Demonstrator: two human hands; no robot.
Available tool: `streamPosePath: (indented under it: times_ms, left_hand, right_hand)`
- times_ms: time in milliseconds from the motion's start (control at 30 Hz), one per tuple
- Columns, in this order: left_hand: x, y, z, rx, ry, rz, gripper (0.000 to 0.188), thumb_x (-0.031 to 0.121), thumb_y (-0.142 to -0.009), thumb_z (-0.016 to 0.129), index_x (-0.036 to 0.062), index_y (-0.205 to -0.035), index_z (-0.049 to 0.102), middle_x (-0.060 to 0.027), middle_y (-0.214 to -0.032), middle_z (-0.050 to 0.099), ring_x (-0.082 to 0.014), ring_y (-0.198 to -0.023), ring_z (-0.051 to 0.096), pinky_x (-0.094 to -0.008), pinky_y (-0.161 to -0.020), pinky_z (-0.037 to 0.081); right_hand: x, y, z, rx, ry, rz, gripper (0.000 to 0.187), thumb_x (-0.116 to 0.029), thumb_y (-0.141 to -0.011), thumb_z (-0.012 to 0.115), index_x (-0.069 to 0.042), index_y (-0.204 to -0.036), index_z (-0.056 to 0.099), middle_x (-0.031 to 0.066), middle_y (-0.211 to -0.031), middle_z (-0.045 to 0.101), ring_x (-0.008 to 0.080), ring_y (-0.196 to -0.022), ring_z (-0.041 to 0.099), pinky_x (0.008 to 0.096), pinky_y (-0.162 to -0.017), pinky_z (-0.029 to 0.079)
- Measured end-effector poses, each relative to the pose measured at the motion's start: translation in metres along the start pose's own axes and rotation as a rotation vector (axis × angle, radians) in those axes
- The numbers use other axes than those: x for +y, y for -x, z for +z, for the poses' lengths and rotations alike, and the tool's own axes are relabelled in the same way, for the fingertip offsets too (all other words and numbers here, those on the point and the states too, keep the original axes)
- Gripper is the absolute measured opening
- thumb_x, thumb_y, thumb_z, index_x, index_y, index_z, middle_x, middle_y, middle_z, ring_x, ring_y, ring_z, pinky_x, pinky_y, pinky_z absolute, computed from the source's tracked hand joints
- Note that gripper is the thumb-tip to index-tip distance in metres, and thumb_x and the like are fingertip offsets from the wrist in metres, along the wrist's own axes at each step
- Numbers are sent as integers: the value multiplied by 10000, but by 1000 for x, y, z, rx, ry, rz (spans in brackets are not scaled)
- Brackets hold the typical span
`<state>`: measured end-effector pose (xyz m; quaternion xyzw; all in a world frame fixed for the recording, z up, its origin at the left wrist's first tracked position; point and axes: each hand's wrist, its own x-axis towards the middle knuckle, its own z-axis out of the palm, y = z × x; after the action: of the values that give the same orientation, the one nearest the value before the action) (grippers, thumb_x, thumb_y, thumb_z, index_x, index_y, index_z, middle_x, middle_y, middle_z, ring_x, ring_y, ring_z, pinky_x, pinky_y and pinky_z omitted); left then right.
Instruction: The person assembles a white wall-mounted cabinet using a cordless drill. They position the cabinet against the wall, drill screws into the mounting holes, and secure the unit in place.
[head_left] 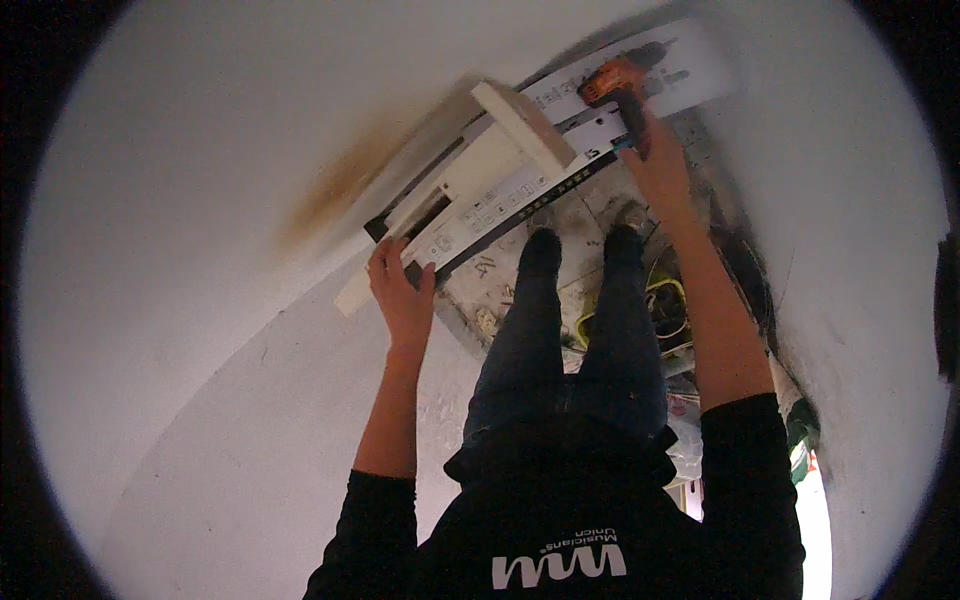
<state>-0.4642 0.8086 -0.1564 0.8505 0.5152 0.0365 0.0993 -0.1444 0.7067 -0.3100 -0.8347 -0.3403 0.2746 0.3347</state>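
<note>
A long white cardboard box (490, 207) with small printed symbols lies at a slant ahead of me. Pale wooden pieces lie on it, among them a thick block (525, 128) set crosswise. At the box's near left end is my left hand (400, 290), its thumb and fingers spread around the dark corner. An orange and black cordless drill (615, 85) rests over the right part of the box. My right hand (660, 170) is closed at the lower end of its dark handle. Some right fingers are hidden.
Pale walls (200, 200) curve close on both sides, one with a brown stain (335, 190). Debris is scattered on the tiled floor (575, 225) around my feet. A yellow-rimmed container (668, 295) with cables stands by my legs. Further clutter lies to the right.
</note>
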Motion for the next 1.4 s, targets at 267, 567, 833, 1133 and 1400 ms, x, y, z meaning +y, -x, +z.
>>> streamPosePath:
  times_ms: [267, 567, 833, 1133, 1400]
  left_hand:
    - [-113, -47, 49, -273, -114, 7, 762, 224, -643, 738, 89, -1289, 355, -109, -1303, 364, -292, -1215, 326, -486, -1023, 196]
    - [-77, -50, 53, -237, -257, 59, 789, 256, -611, 765, 62, -1263, 365, -148, -1206, 457, -305, -1145, 420, -479, -1008, 253]
    - [-85, -65, 68, -268, -368, 95, 564, 366, -594, 764, 82, -991, 483, -120, -880, 602, -310, -769, 601, -394, -628, 481]
    - [-67, -34, 29, -331, -329, 2, 535, 326, -588, 765, 79, -992, 515, -87, -884, 607, -260, -777, 610, -360, -637, 483]
    - [-92, 84, -49, -556, -286, -225, 471, 247, -619, 749, 77, -967, 482, -92, -918, 587, -285, -784, 605, -372, -637, 478]
  right_hand:
    - [-19, -19, 71, 241, -41, 66, 583, -277, -762, 616, -10, -1239, 411, 206, -1196, 467, 355, -1117, 427, 419, -956, 330]
    - [13, -48, 50, 6, 354, 361, 810, -346, -731, 671, -92, -1356, 223, 205, -1258, 412, 358, -1148, 418, 481, -943, 348]
    - [76, -99, 85, -10, 310, 296, 902, -326, -712, 694, -138, -1388, 127, 173, -1194, 457, 344, -989, 549, 454, -769, 478]
    - [83, -33, 46, -52, 452, 85, 919, -303, -652, 712, -160, -1386, 177, 147, -1262, 459, 333, -1022, 539, 425, -771, 473]
    - [70, 107, -13, -252, 326, 261, 873, -196, -658, 685, -110, -1383, 207, 195, -1109, 553, 304, -901, 586, 359, -748, 460]
